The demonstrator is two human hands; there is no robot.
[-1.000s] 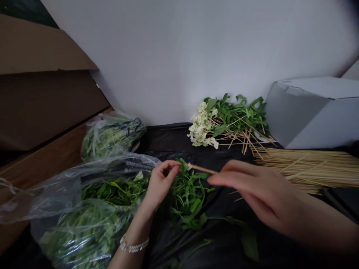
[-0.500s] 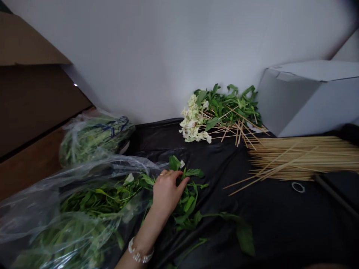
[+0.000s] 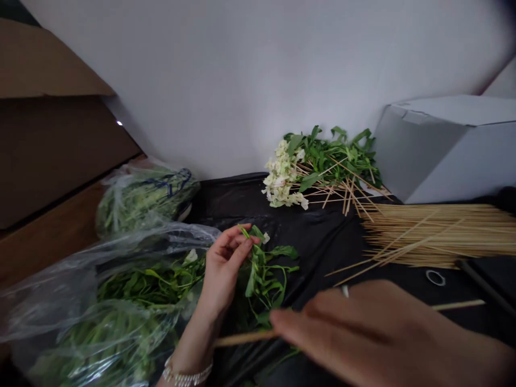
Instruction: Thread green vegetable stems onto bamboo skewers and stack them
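Note:
Between thumb and fingers, my left hand [image 3: 228, 263] pinches a green leafy stem [image 3: 255, 269], which hangs down over more loose leaves on the black sheet. A beaded bracelet circles that wrist. In the right foreground, my right hand [image 3: 374, 328], blurred and wearing a ring, is closed on a thin wooden stick [image 3: 245, 338]. The stick sticks out of the hand on both sides, its left end close to my left forearm. Loose leafy stems [image 3: 282, 258] lie just right of my left hand.
Open clear plastic [image 3: 133, 333] with greens lies at left, a second bagged bundle [image 3: 141, 201] behind it. Skewered flowers and leaves [image 3: 322, 164] rest by the wall. Several wooden sticks [image 3: 435, 234], a metal ring [image 3: 436, 278] and a white box [image 3: 447, 150] are at right.
My left hand has lifted slightly and moved left, now raising a leafy stem from the pile. My right hand has come into view from the lower right, with a stick in it.

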